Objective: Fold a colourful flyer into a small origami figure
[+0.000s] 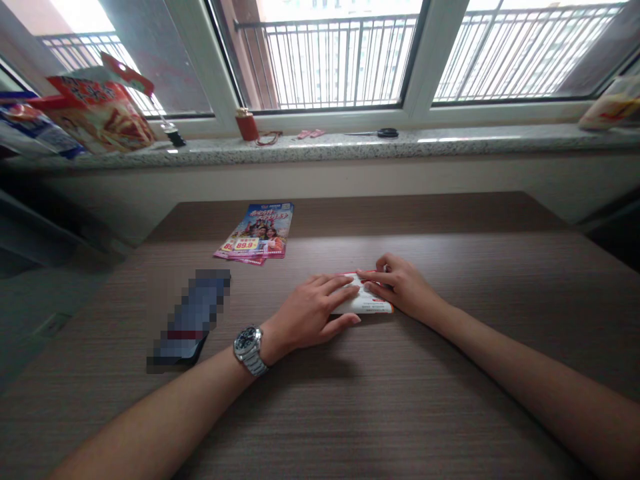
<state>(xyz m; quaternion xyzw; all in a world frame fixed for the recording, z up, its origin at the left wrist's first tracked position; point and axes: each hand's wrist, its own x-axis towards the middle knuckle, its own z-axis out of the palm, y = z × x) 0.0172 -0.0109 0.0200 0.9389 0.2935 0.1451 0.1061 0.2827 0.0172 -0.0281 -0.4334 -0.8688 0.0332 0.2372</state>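
Note:
A folded flyer [367, 305], white with red print and a red edge, lies on the table between my hands. My left hand [315, 307], with a metal watch [247, 343] on its wrist, rests palm down over the flyer's left part. Its fingers are stretched out across the paper, and the thumb lies along the near side. At the flyer's right end, my right hand [397, 283] has its index finger and thumb on the paper by the far edge, with the other fingers curled. The hands cover part of the flyer.
Several colourful flyers [265, 233] lie stacked toward the back of the brown table [450, 413]. A phone [193, 320], its screen blurred, sits left of my left hand. On the stone windowsill [320, 152] are scissors [383, 133], a red bottle-like item [247, 125] and food bags [107, 110].

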